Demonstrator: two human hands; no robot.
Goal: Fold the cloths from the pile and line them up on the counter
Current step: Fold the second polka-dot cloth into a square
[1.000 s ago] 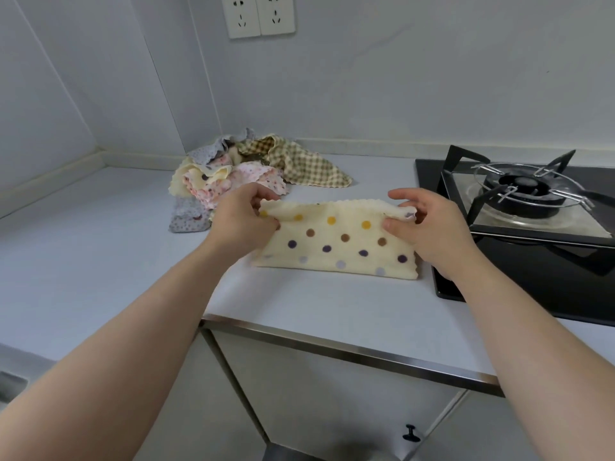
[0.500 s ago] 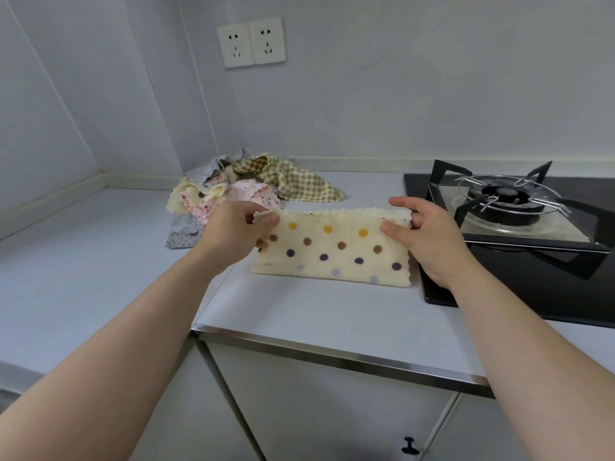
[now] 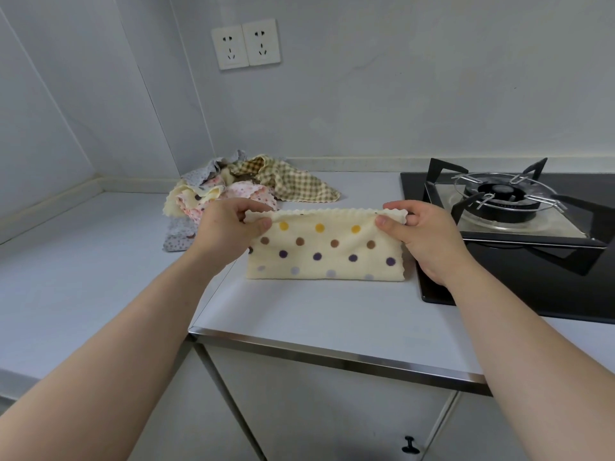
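While our left hand (image 3: pixel 229 229) pinches the far left corner of the cream fleece cloth with yellow, brown and purple dots (image 3: pixel 327 252) between thumb and curled fingers, our right hand (image 3: pixel 424 236) pinches the far right corner the same way. We hold the scalloped far edge stretched straight between the two hands; we cannot tell whether that edge is lifted off the surface. The cloth is folded into a long rectangle running left to right, its smooth near edge lying on the pale grey counter (image 3: pixel 299 314), its right end just beside the black glass gas hob (image 3: pixel 519 287).

Behind our left hand sits the loose pile of crumpled cloths (image 3: pixel 213 194): a brown-and-cream checked cloth (image 3: pixel 293 181) on its right, pink flowered ones in the middle, a grey flowered one at the left. Our hand hides whether the dotted cloth touches the pile.

On the hob stands a round burner (image 3: pixel 499 197) under black pan supports. Two white wall sockets (image 3: pixel 246 44) sit above the pile. Below the counter's metal front strip (image 3: pixel 332 356) we see a small black cabinet knob (image 3: pixel 410 445).
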